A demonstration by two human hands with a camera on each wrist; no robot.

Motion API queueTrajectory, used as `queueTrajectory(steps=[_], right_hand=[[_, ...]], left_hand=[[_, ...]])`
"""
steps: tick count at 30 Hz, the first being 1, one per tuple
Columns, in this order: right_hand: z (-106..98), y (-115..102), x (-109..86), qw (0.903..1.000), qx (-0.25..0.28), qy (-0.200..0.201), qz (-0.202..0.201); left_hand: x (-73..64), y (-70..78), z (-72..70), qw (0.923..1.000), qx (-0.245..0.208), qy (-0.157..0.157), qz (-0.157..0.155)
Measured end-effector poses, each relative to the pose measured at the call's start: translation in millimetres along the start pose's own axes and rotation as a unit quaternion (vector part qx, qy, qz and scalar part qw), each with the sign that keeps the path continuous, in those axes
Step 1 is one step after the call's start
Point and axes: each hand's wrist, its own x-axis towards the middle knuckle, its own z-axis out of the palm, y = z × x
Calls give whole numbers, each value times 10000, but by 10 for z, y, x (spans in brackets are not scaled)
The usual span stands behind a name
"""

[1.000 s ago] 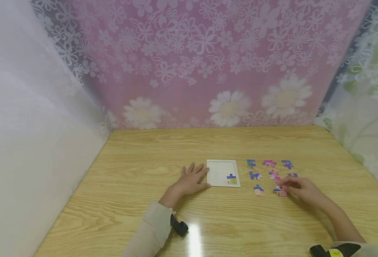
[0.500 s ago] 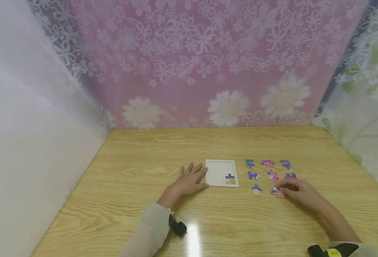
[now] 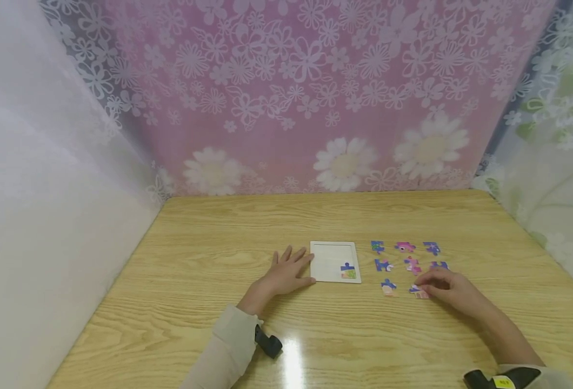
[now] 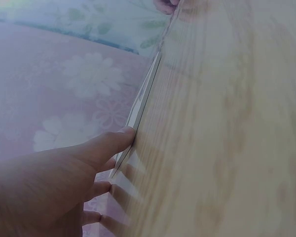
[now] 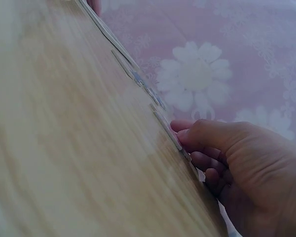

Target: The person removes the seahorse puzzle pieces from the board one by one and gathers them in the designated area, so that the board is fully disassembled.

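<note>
My left hand lies flat with spread fingers at the left side of a square white puzzle tray. In the left wrist view, its thumb touches the tray's edge. One blue, green and yellow jigsaw piece sits in the tray's lower right corner. To the right, my right hand pinches a jigsaw piece coloured blue, white and pink between thumb and forefinger. The right wrist view shows that piece edge-on at the thumb tip, its other fingers curled beneath.
Several loose jigsaw pieces lie in rows right of the tray, including a pink one with an eye and a blue one nearest the held piece. Behind the wooden table hangs a pink flowered curtain; white cloth stands at left.
My right hand has drawn slightly left with the pinched jigsaw piece, which has turned a little. The left hand stays at the tray; the whole head view has shifted slightly.
</note>
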Motion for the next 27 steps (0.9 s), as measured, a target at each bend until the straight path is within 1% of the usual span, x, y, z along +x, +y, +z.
queueTrajectory(steps=[9,16,27], right_hand=[[15,20,8,9999,7,24,-113],[13,25,-4,9999,107,-37,-18],[10,28,-10,9996,232,-41,-142]], left_hand=[[6,-27,17,10000,11,0,-10],[-7,-9,9,10000,-29,-12,10],[1,2,7,10000,23,-4,-12]])
